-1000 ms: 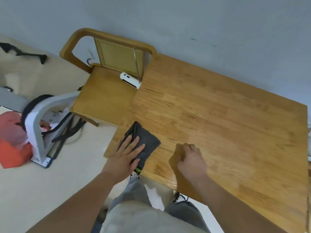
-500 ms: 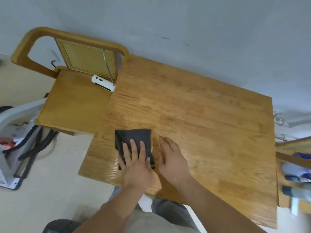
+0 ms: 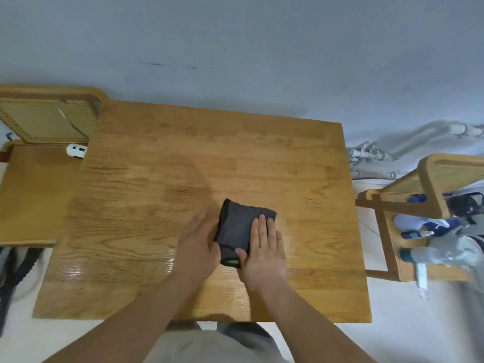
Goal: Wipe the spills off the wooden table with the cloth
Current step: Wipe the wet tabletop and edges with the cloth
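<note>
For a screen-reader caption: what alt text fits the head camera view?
Two bare hands press a folded dark cloth flat on a wooden table, left hand at its left edge, right hand on top. A wooden chair stands on the left.

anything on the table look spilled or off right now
Yes: glossy wet streaks shine on the wooden table near its front left edge, away from the dark cloth that both hands press at the middle. No damage shows.
</note>
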Motion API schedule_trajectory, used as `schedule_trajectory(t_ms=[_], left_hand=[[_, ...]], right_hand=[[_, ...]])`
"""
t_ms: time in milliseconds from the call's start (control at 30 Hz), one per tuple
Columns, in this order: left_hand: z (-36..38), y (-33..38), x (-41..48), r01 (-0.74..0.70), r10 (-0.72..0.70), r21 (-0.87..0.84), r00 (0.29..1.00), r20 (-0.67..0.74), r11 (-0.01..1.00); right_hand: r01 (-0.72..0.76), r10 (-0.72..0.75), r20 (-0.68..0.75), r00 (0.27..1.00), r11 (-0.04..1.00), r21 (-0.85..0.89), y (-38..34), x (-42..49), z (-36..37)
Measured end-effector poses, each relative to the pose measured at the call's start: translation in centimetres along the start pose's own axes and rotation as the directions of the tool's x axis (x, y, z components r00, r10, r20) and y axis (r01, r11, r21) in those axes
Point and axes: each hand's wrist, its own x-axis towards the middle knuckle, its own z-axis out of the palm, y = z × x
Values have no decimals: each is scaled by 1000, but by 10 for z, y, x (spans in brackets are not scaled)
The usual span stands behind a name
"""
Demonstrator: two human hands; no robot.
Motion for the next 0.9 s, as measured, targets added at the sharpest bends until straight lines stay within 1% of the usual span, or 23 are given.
schedule_trajectory(t_ms=[100,200,233,300,400,467,533,633,700,733,800,867,900], left_hand=[[-15,-10,10,-41,36,118,998,49,992],[-25,-17,14,-107,84,193,989,125,975],[-29,-20,15,-118,87,208,985,152,971],[-41,-33,15,-150,105,246,977,187,958],[-69,-59,13,-174,118,318,975,189,932],[-99,-81,14,-141,89,346,983,162,927],[-134,-108,14,-84,36,365,990,135,927],[-187,-153,13,49,-79,386,995,62,921],[-217,-176,10,129,-143,384,990,9,914],[-229,-186,8,174,-181,377,983,-16,910],[-250,-201,5,268,-264,360,963,-63,894],[-264,-215,2,329,-315,322,944,-97,888],[-268,-221,2,339,-326,301,941,-94,891]], right_hand=[[-146,146,5,989,989,15,43,10,-9],[-367,367,22,930,924,104,88,23,-23],[-414,413,36,910,903,112,94,26,-26],[-449,448,45,893,883,137,82,31,-26],[-427,442,-15,897,876,226,23,34,-15],[-364,390,-72,918,901,236,-31,34,-5],[-266,295,-103,950,937,226,-94,34,2],[-69,89,-95,991,977,202,-201,36,10],[90,-81,-69,994,985,144,-268,33,15],[176,-171,-52,984,979,104,-296,30,18],[343,-343,-9,939,939,32,-338,22,25],[463,-461,44,886,884,-67,-351,17,31],[501,-497,67,865,856,-129,-348,18,32]])
